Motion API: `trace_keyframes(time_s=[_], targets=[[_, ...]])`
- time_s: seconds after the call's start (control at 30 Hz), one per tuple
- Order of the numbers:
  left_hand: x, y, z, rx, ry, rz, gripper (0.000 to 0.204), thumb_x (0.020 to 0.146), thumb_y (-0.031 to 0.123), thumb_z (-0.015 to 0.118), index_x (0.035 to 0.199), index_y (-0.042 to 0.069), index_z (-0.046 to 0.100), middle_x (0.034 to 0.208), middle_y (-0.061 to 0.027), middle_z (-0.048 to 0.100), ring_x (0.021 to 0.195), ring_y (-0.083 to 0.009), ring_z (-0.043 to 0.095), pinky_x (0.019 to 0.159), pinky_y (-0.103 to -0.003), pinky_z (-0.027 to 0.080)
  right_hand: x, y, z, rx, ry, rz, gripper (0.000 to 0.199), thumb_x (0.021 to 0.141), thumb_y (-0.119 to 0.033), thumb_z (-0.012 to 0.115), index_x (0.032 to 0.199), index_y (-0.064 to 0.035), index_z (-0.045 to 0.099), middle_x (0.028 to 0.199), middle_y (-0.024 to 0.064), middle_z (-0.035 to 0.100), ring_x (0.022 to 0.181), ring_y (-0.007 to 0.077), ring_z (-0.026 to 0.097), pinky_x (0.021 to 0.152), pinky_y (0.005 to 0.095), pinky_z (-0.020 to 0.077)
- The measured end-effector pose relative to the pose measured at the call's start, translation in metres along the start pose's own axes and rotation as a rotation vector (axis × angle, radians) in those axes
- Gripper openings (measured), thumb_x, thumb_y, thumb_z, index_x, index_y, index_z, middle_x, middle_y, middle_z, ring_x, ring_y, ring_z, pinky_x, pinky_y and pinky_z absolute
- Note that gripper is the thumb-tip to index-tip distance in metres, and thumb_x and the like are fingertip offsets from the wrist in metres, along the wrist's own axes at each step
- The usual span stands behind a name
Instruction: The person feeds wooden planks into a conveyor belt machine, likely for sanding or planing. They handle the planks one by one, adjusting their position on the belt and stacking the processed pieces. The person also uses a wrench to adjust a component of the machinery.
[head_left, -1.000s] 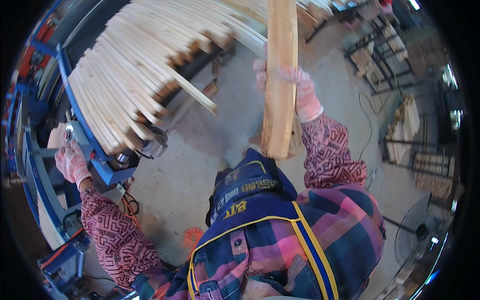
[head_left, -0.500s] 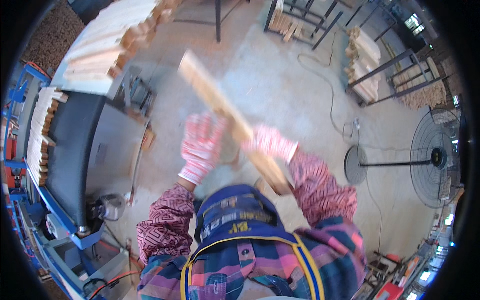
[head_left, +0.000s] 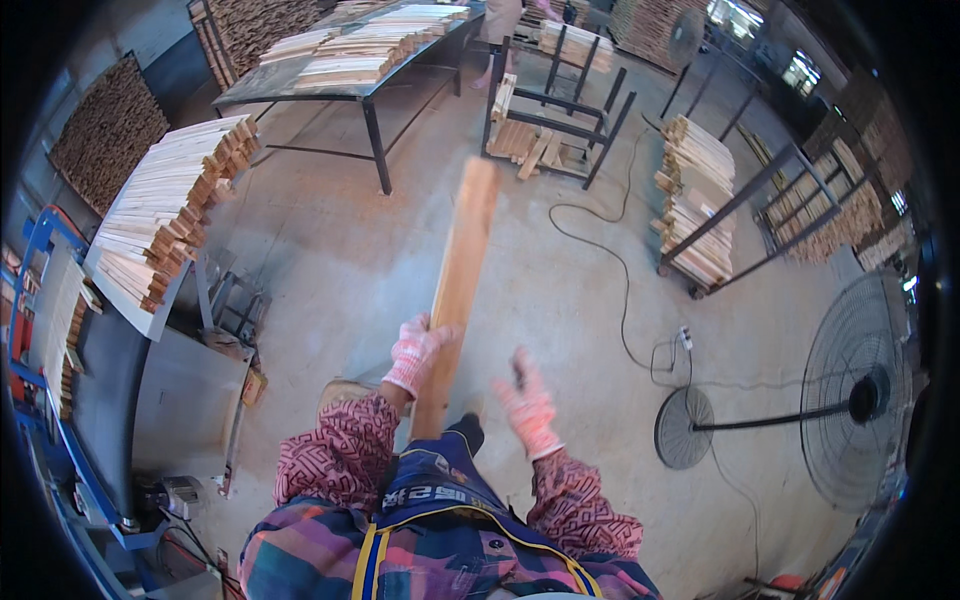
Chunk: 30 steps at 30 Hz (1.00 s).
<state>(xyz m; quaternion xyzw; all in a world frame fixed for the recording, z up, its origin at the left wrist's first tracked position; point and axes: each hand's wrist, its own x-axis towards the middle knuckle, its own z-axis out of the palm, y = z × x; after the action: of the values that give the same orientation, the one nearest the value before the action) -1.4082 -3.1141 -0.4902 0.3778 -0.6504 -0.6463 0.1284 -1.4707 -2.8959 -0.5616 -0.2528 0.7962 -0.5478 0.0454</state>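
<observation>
A long wooden board (head_left: 463, 260) stands tilted in front of me, its far end pointing away and its near end close to my blue apron (head_left: 432, 483). My left hand (head_left: 420, 352), in a pink and white knit glove, is closed round the board's left edge. To the right of the board, my right hand (head_left: 527, 403) is apart from it, gloved the same way. Its fingers are spread and hold nothing. Patterned sleeve covers reach over both forearms.
Stacked wood strips (head_left: 180, 200) lie on a stand at the left, beside a dark conveyor belt (head_left: 105, 370). A table (head_left: 300, 92) with more strips is at the back. Metal racks (head_left: 560, 125) hold wood farther right. A floor fan (head_left: 850, 400) and its cable (head_left: 622, 290) lie at right.
The board has swung from leaning left to nearly straight ahead. My left hand has taken hold of it, and my right hand has let go and moved away. The view has shifted toward the room's back.
</observation>
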Motion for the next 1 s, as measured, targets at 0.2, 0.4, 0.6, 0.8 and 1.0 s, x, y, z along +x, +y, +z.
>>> trace_keyframes(time_s=[0.2,0.4,0.6,0.8,1.0], targets=[[0.16,0.055,0.082,-0.486,-0.01,0.073,0.044,0.087,0.025,0.079,0.12,-0.002,0.066,0.098,-0.0095,0.072,0.084,-0.0186,0.069,0.075,-0.033,0.056,0.109,0.055,0.034,-0.26,-0.401,0.348,0.072,0.091,-0.054,0.069,0.143,-0.007,0.053,0.122,0.0249,0.068,0.102,0.043,0.068,0.087,0.0475,0.0546],[0.274,0.12,0.113,-0.219,-0.092,0.176,0.073,0.089,0.03,0.077,0.147,-0.001,0.047,0.127,-0.0187,0.068,0.113,-0.0249,0.064,0.099,-0.036,0.05,0.307,0.047,-0.003,-0.671,-0.235,-0.08,0.037,0.097,-0.041,0.059,0.115,-0.0116,0.072,0.086,0.0205,0.069,0.079,0.0384,0.068,0.07,0.0485,0.0537],[0.405,0.113,0.06,-0.172,-0.029,0.074,0.079,0.092,0.016,0.07,0.157,-0.003,0.029,0.114,-0.0147,0.064,0.104,-0.02,0.065,0.086,-0.033,0.055,0.495,0.068,0.028,-0.336,-0.112,0.47,0.074,0.089,-0.075,0.055,0.09,-0.0046,0.077,0.09,0.0255,0.071,0.087,0.0433,0.068,0.08,0.0509,0.051],[0.589,0.143,0.016,-0.417,0.084,-0.018,0.076,0.094,0.014,0.067,0.155,-0.008,0.028,0.108,-0.0099,0.064,0.086,-0.0157,0.064,0.078,-0.031,0.057,0.691,0.084,0.117,-0.421,-0.128,0.419,0.075,0.089,-0.075,0.055,0.099,-0.0038,0.076,0.093,0.0245,0.072,0.092,0.0433,0.068,0.082,0.0495,0.0504],[0.744,0.272,-0.033,-0.265,0.07,0.138,0.063,0.095,0.019,0.071,0.148,-0.004,0.047,0.124,-0.0126,0.065,0.095,-0.019,0.067,0.086,-0.033,0.057,0.903,0.067,0.226,-0.149,-0.237,0.469,0.077,0.089,-0.074,0.056,0.117,-0.0042,0.073,0.101,0.0219,0.074,0.096,0.0376,0.07,0.088,0.0443,0.051]])
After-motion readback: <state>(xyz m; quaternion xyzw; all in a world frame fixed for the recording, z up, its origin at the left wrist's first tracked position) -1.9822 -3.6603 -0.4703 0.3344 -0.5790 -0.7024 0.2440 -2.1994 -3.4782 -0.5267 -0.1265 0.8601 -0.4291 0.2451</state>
